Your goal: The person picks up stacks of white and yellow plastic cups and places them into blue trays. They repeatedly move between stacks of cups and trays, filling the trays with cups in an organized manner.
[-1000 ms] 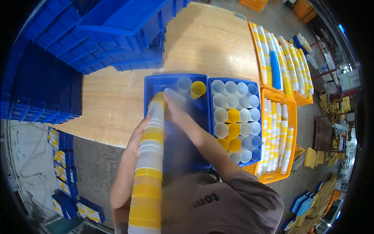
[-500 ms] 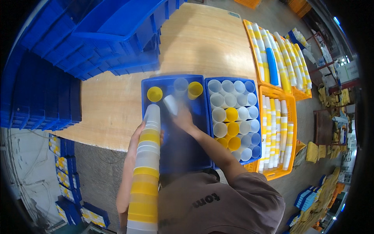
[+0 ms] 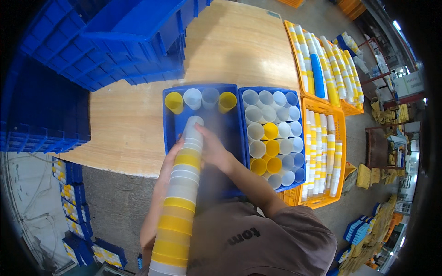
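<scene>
A long stack of nested plastic cups, white and yellow, leans along my left forearm with its end over the blue crate. My left hand is wrapped round the stack from the left. At the stack's far end my right hand has its fingers closed on the white end cup. Along the crate's far wall stand a yellow cup, a white cup, a translucent cup and another yellow cup.
Against the crate's right side stands a second blue crate filled with upright cups. Orange crates of cup stacks lie farther right. Stacked blue crates rise at the far left of the wooden table. Cup-filled crates sit on the floor at left.
The white cup from my right hand now stands in the crate's far row. My right hand has come back to the stack's end. The stack's end has shifted slightly right.
</scene>
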The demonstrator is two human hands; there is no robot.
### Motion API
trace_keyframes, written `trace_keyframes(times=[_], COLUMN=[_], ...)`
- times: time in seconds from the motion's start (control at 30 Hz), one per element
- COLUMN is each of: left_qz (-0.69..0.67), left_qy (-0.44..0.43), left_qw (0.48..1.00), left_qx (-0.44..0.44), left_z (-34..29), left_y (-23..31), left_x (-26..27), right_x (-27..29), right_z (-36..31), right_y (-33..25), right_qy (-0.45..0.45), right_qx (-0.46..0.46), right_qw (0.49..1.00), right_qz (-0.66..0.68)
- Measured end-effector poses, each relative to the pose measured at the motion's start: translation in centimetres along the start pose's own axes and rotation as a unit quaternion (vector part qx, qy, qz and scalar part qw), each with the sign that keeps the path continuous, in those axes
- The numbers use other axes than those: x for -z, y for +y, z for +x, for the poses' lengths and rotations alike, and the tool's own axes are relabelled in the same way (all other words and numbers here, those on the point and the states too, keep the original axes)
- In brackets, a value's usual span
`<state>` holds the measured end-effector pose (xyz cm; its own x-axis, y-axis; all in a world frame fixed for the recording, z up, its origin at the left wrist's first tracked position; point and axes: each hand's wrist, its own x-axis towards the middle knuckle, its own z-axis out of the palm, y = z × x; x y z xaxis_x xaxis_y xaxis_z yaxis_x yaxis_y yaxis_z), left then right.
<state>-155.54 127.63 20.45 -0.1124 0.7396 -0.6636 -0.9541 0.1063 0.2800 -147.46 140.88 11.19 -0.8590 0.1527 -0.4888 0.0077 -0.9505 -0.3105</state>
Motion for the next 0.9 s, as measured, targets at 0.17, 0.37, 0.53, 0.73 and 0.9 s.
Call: trace_keyframes(times=[0.17, 0.37, 0.53, 0.73, 0.9], left_qz=[0.047, 0.078, 0.064, 0.266, 0.085], left_qy=[0.041, 0.060, 0.019, 0.095, 0.098], left_qw=[0.995, 0.989, 0.995, 0.954, 0.989], left_qx=[0.077, 0.110, 0.079, 0.102, 0.070], left_z=[1.3, 1.1, 0.0, -0.6, -2.0], left_y=[-0.2, -0.7, -0.7, 1.8, 1.3], left_x=[-0.6, -1.6, -1.9, -2.0, -1.3], right_x=[1.9, 5.3, 5.1, 2.0, 1.4], right_z=[-1.3, -0.7, -1.4, 0.9, 0.9], right_y=[-0.3, -1.8, -0.8, -0.4, -0.7], right_qy=[0.083, 0.049, -0.087, 0.006, 0.070], right_qx=[0.013, 0.215, 0.238, 0.001, 0.171], right_qw=[0.996, 0.928, 0.907, 1.000, 0.973], right_qz=[-0.041, -0.299, -0.337, -0.024, -0.140])
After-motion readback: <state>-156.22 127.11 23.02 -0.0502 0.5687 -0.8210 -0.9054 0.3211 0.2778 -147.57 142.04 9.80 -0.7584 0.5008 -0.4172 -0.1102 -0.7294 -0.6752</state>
